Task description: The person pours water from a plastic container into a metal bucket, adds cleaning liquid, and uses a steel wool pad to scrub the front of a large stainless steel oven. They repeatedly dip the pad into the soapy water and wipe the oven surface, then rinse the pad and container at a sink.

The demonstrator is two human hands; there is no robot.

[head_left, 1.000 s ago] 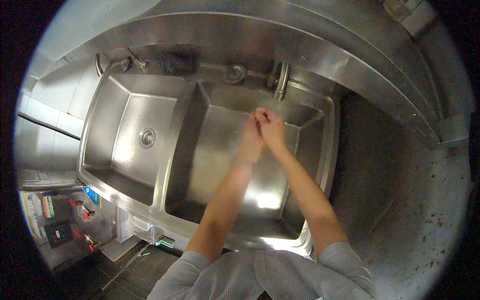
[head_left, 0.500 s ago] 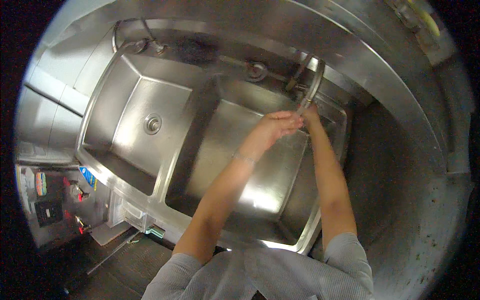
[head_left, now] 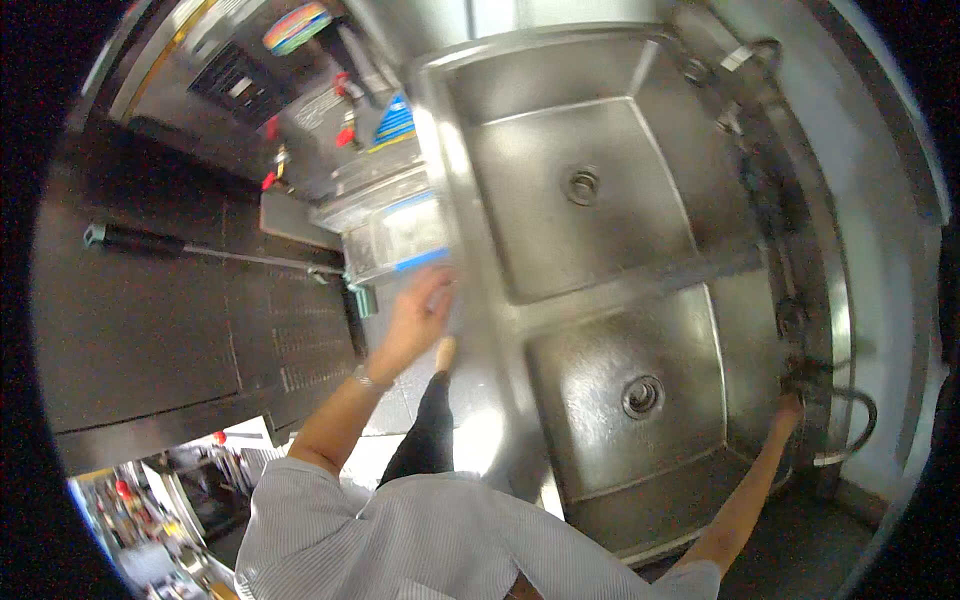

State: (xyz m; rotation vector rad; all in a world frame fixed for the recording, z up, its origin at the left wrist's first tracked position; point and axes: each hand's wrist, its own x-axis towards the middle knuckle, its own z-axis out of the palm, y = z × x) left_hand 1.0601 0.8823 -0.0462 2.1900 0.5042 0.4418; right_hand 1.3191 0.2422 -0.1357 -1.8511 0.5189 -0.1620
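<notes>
A double-basin steel sink (head_left: 490, 250) stands at my right side. My right hand (head_left: 788, 413) reaches over the near basin and touches the faucet (head_left: 815, 390) on its far rim; its fingers are mostly hidden there. The curved faucet spout (head_left: 872, 415) points away from the basin, past the rim. To the left of the sink my left hand (head_left: 422, 308), slightly blurred, hangs with its fingers loosely bent and apart, and I see nothing in it. Just beyond it is a whitish plastic container (head_left: 410, 232) with blue edges.
Beside the container, a long-handled tool (head_left: 250, 258) with a black grip juts left in front of a dark panel (head_left: 150, 330). Red-handled valves (head_left: 346, 125) are at the upper left. A shelf with assorted items (head_left: 150, 520) lies at the lower left. My foot (head_left: 446, 352) is below my left hand.
My view has turned left. My left hand has left the faucet spout and swung out to the container beside the sink. My right hand stays at the faucet, whose spout has swung aside.
</notes>
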